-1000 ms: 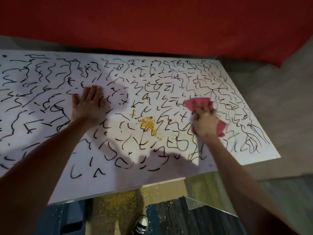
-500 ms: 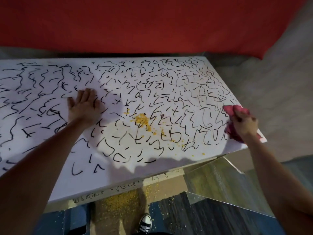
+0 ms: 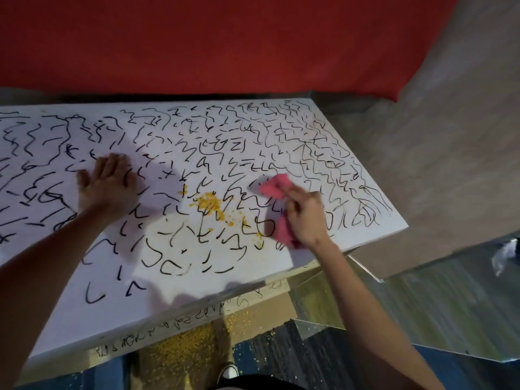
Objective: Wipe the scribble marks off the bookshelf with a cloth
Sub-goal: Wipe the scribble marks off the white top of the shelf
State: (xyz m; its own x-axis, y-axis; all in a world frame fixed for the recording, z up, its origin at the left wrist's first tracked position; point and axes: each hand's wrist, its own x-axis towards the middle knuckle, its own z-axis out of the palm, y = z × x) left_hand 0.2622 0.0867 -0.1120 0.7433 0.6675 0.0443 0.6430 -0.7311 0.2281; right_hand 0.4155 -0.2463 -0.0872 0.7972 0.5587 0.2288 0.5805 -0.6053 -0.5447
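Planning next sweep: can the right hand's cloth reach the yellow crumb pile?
Probably yes: the right hand, gripping the pink cloth, sits just right of the yellow crumbs, nothing standing between them.

Big red sheet [image 3: 225,38] across the back, with a plain beige surface [image 3: 450,136] off to the right. There's a small heap of yellow crumbs [image 3: 209,202], and more yellow bits [image 3: 180,353] are scattered on the floor below, next to a black-and-white sneaker [image 3: 228,371]. A shiny reflective panel [image 3: 422,305] sits low on the right.
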